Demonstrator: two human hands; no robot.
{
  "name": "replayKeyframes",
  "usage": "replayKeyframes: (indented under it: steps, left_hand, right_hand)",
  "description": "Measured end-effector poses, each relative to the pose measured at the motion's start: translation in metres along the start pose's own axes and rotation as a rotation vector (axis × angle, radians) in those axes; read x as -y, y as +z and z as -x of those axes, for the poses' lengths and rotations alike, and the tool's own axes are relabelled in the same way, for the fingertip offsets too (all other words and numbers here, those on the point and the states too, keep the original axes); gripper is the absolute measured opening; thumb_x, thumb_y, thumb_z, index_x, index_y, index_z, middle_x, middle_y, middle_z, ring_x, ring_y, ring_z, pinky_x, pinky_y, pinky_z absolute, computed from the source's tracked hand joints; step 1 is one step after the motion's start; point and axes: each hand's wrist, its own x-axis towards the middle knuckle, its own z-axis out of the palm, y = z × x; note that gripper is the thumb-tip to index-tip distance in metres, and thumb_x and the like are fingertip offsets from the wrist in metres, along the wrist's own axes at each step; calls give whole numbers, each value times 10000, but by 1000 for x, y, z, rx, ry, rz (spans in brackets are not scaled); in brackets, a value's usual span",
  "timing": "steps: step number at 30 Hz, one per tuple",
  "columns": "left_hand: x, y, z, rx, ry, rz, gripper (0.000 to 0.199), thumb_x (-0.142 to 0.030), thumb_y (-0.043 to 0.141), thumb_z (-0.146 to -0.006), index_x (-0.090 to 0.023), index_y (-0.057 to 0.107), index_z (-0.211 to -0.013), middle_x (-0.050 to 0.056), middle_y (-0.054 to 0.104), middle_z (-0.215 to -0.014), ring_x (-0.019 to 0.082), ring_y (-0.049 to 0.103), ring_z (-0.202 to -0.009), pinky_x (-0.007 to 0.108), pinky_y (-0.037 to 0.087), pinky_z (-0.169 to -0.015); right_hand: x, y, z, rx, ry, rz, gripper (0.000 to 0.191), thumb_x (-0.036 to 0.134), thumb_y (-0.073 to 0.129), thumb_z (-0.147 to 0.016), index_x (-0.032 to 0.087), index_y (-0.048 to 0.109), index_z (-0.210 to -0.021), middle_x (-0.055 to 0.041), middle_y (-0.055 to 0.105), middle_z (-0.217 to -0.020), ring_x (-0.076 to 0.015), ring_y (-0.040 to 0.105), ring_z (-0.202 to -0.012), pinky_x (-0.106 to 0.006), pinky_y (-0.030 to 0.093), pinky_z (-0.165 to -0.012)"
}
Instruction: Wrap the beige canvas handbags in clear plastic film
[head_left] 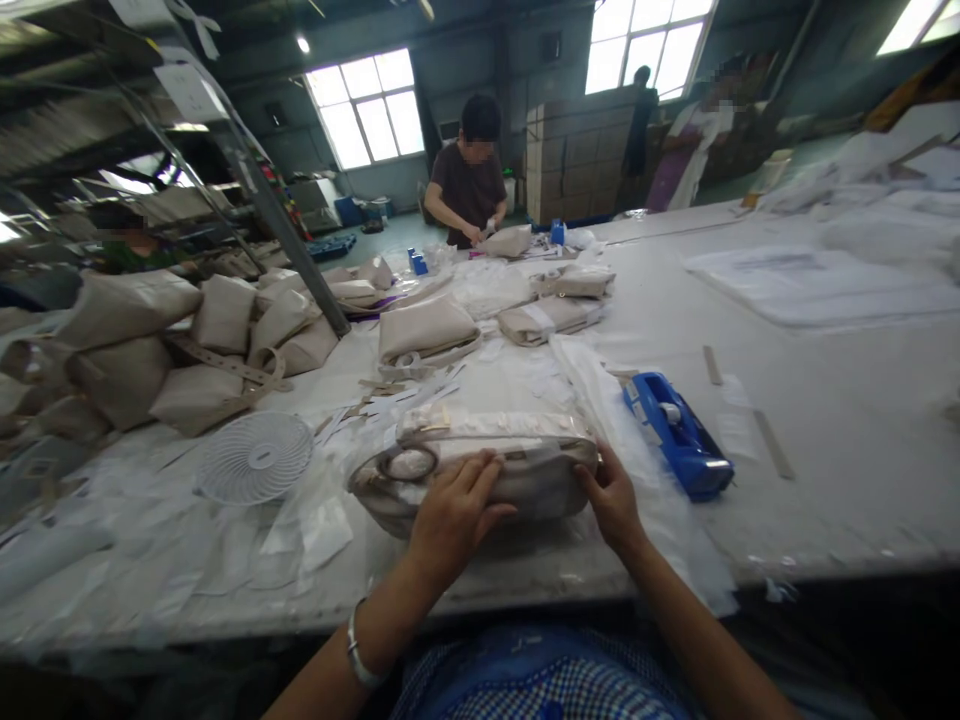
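Note:
A beige handbag (pixel 540 485) in clear plastic lies on the white table near its front edge, with a round ring-like handle part showing at its left end. My left hand (pixel 454 510) rests on the front of the bag, its fingers apart and laid on the surface. At the bag's right end, my right hand (pixel 611 495) grips the corner between thumb and fingers. A blue tape dispenser (pixel 679 435) stands to the right of my right hand.
A white round fan grille (pixel 256 458) lies left of the bag among paper and plastic scraps. Beige bags (pixel 124 375) are piled at the left by a metal post (pixel 277 220). More bags (pixel 427 328) lie farther back, where a person (pixel 469 185) works. Plastic sheets (pixel 825 280) lie right.

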Motion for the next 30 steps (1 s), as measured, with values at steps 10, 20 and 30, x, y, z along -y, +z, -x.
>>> replayKeyframes:
  steps: [10,20,30]
  left_hand:
    - [-9,10,-28,123,-59,58,623,-546,741,-767,-254,534,-1277,71,656,-1190,277,611,-1094,400,534,-897]
    - [13,-7,19,10,-133,-82,507,-525,639,-858,-206,570,-1247,110,663,-1201,280,626,-1086,412,506,-947]
    - [0,-1,-4,15,-66,16,494,-507,636,-867,-210,577,-1257,89,671,-1192,254,612,-1095,393,513,-936]
  right_hand:
    - [-9,-5,-4,66,-41,-1,820,620,755,-727,212,508,-1395,-131,648,-1312,-278,687,-1028,-393,569,-887]
    - [-12,-6,-5,31,-18,14,798,583,792,-694,223,547,-1362,-118,678,-1242,-285,684,-985,-425,570,-887]
    - [-13,-8,-6,93,-20,0,827,600,755,-730,221,475,-1411,-132,641,-1320,-301,665,-1089,-431,552,-932]
